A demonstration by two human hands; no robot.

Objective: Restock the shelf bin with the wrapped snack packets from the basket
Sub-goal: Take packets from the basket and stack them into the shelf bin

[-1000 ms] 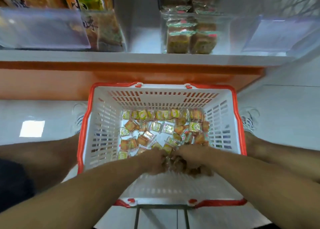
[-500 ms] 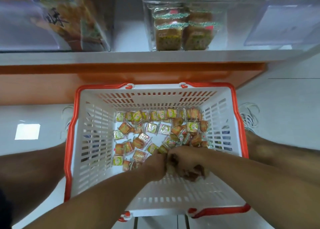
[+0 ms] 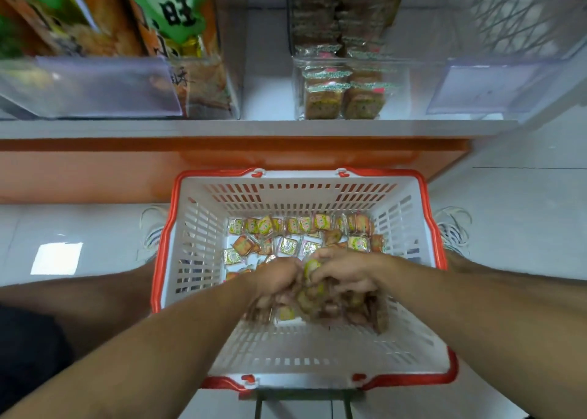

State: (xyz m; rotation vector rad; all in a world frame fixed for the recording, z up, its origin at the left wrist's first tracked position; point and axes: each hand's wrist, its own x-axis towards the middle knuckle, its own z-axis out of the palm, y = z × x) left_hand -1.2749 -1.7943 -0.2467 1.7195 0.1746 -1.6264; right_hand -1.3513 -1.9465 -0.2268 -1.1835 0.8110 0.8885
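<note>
Snack packets (image 3: 320, 304) fill our cupped left hand (image 3: 279, 280) and right hand (image 3: 344, 271), fingers curled round a blurred bunch inside the white basket (image 3: 197, 228). More packets lie on its floor (far side); the clear shelf bin (image 3: 397, 88) sits above.

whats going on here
A person is restocking snacks. Both hands, left hand and right hand, are cupped together around a bunch of wrapped snack packets inside the white basket. More packets lie on its floor. The clear shelf bin above is only partly filled.
</note>
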